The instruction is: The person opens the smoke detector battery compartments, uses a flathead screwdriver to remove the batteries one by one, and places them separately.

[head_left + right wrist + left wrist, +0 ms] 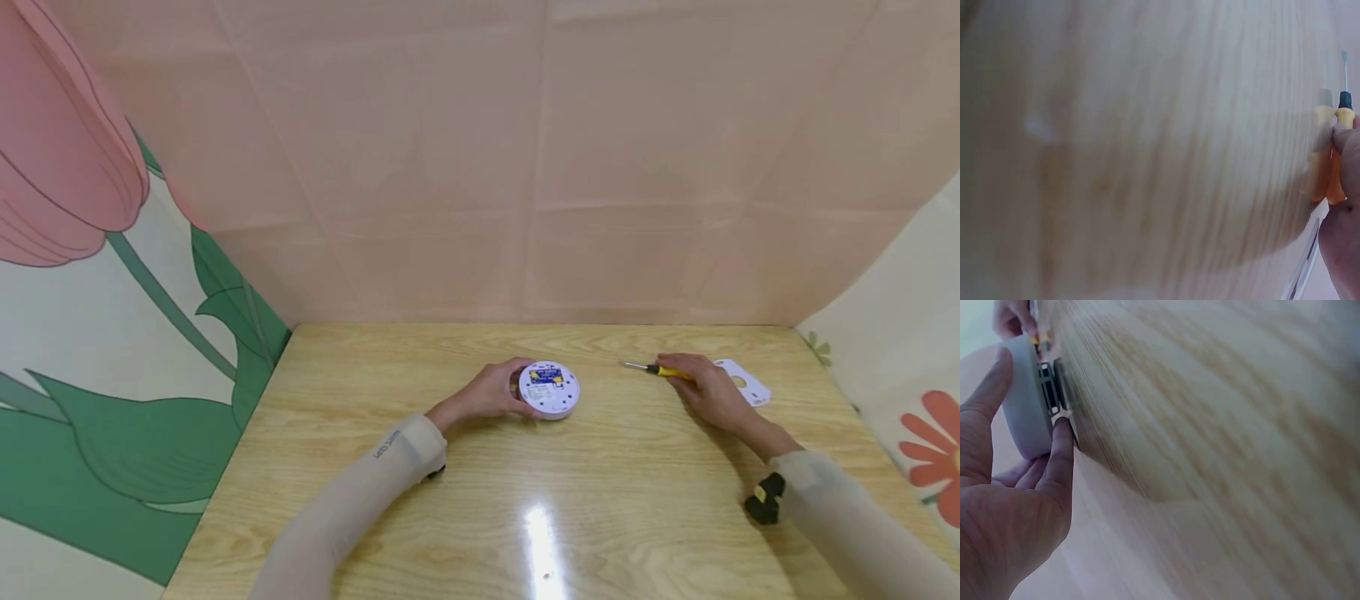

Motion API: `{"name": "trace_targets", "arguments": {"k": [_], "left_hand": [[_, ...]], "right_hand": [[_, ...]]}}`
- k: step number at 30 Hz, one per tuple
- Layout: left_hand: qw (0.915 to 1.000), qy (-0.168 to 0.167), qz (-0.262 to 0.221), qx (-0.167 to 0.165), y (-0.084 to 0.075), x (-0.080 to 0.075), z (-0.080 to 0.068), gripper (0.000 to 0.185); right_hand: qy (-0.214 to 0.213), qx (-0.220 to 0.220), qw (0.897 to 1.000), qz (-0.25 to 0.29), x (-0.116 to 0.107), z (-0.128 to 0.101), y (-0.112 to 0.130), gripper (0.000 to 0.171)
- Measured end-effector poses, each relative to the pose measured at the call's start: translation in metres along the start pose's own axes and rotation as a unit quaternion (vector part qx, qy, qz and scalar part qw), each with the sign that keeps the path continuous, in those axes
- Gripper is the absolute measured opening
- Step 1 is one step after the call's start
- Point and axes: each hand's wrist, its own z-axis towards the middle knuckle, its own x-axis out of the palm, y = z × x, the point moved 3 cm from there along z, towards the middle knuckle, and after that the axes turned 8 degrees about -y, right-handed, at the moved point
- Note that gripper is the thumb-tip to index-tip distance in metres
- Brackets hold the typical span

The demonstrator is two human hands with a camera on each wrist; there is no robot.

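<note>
A round white device (550, 389) with a blue and yellow label lies in the middle of the wooden table (480, 500). My left hand (491, 392) grips its left side, with thumb and fingers (1060, 450) curled round the rim (1025, 400). My right hand (708, 392) closes on the yellow handle of a small screwdriver (660, 369), whose metal tip points left toward the device. In the right wrist view the screwdriver (1338, 144) lies on the table under my fingers.
A flat white plate (742, 382) with a round hole lies just right of my right hand. Fabric walls stand at the back and on both sides of the table. A black wrist-worn camera (763, 500) sits on my right forearm.
</note>
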Motion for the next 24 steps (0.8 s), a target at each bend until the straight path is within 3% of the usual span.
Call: {"name": "trace_targets", "arguments": {"k": [13, 24], "left_hand": [[1.0, 0.003, -0.004, 0.003, 0.0, -0.001, 0.0, 0.095], [0.9999, -0.001, -0.011, -0.001, -0.001, 0.0, -0.001, 0.093]], "right_hand": [[-0.004, 0.033, 0.999, -0.037, -0.007, -0.003, -0.009, 0.046], [0.013, 0.054, 0.998, -0.006, -0.013, 0.004, -0.003, 0.039]]}}
